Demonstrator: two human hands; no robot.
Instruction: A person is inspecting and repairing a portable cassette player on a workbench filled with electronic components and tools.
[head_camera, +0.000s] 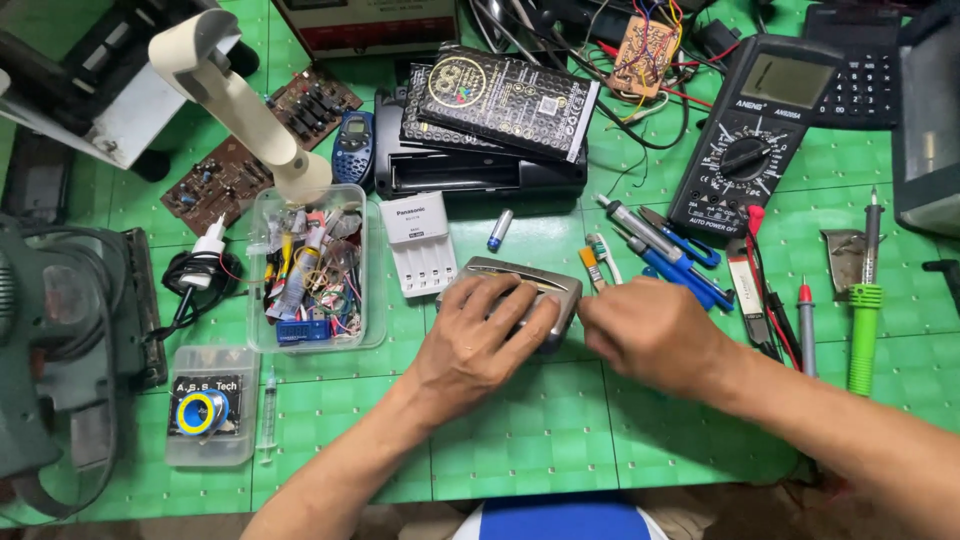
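The small grey device (540, 285) lies flat on the green table (520, 430), near the middle and slightly toward the front edge. The left hand (480, 335) rests on top of it, fingers spread and pressed down over the casing, pinning it to the surface. The right hand (650, 330) is closed against the device's right end, fingers curled together; whether they pinch a small part or tool cannot be told, since the knuckles hide the contact point.

Just behind the device stand a white battery charger (420, 245) and a loose blue-tipped cell (499, 230). Toward the right edge lie a blue-handled tool (680, 265), a multimeter (750, 135) with its red probes (805, 325), and a green-handled screwdriver (865, 320). Toward the left edge sit a clear parts tray (305, 270) and a solder reel box (207, 405).

Risk assessment (judgement only): the casing is held by downward pressure alone, so a sideways force from the right hand could slide it out from under the palm. A slip toward the right would carry the hand into the probes and blades lying close by. Any small part released at the device's end could roll into the surrounding clutter.
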